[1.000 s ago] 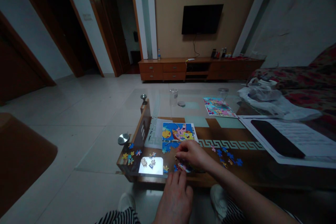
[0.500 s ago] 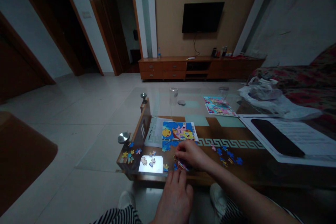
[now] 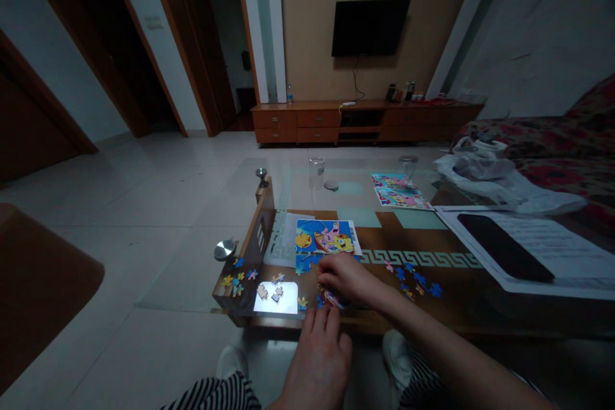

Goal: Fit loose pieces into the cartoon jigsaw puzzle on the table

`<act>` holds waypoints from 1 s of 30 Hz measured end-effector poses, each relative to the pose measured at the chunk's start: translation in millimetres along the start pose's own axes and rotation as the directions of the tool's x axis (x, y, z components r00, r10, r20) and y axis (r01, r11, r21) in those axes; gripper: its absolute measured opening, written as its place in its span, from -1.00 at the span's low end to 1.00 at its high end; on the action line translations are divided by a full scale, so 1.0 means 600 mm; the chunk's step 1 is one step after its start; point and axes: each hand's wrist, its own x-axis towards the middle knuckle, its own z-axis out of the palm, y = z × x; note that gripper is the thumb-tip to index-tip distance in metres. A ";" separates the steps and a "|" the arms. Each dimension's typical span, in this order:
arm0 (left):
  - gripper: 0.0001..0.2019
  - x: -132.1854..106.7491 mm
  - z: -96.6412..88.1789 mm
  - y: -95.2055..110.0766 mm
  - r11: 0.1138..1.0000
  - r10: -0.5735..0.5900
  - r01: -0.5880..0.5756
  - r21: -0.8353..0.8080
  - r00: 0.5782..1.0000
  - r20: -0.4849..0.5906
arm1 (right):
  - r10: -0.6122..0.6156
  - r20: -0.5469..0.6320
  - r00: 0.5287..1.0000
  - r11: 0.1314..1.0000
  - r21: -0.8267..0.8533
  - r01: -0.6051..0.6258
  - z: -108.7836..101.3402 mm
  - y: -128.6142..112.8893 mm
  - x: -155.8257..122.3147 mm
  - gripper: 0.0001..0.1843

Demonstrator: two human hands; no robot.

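My right hand [image 3: 343,278] has its thumb and fingers pinched over the partly joined blue jigsaw [image 3: 303,263]. A small puzzle piece shows at the fingertips, mostly hidden by the hand. Just behind the jigsaw lies the picture card [image 3: 327,237], with cartoon figures on blue. Closer to me, my left hand [image 3: 321,352] rests at the table's front edge, fingers stretched out and holding nothing. Loose puzzle pieces [image 3: 331,298] lie between the two hands, partly covered. A yellow puzzle piece [image 3: 302,303] sits to the left of my left fingertips.
Several loose pieces [image 3: 239,282] lie at the table's left end, and more pieces [image 3: 419,279] to the right. Pale pieces rest on a white bright patch [image 3: 288,304]. A phone [image 3: 504,246] lies on papers, near a plastic bag [image 3: 509,186]. A glass [image 3: 316,173] stands farther back.
The whole view has shifted slightly upward. My right hand stays pinched at the jigsaw with hardly any movement, and my left hand remains at the table edge.
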 end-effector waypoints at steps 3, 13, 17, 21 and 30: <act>-0.82 -0.001 -0.014 0.001 1.000 0.000 0.001 -0.022 0.999 0.038 | -0.019 0.013 1.000 0.999 -0.031 0.019 0.001 0.001 0.003 -0.83; -0.82 -0.001 -0.028 0.003 1.000 -0.005 0.007 -0.027 0.995 0.096 | -0.077 0.059 0.995 0.988 -0.129 0.084 0.000 0.002 0.003 -0.85; -0.82 -0.003 -0.021 0.002 1.000 0.008 -0.006 -0.020 0.997 0.081 | -0.103 0.078 0.992 0.977 -0.179 0.115 -0.001 -0.004 0.002 -0.87; -0.81 -0.004 -0.015 0.001 1.000 0.006 -0.005 -0.013 0.999 0.046 | -0.107 0.090 0.990 0.967 -0.223 0.125 -0.002 -0.007 0.005 -0.86; -0.78 -0.007 -0.015 0.001 1.000 0.016 -0.016 0.000 1.000 0.009 | -0.104 0.105 0.989 0.959 -0.252 0.128 -0.002 -0.008 0.012 -0.83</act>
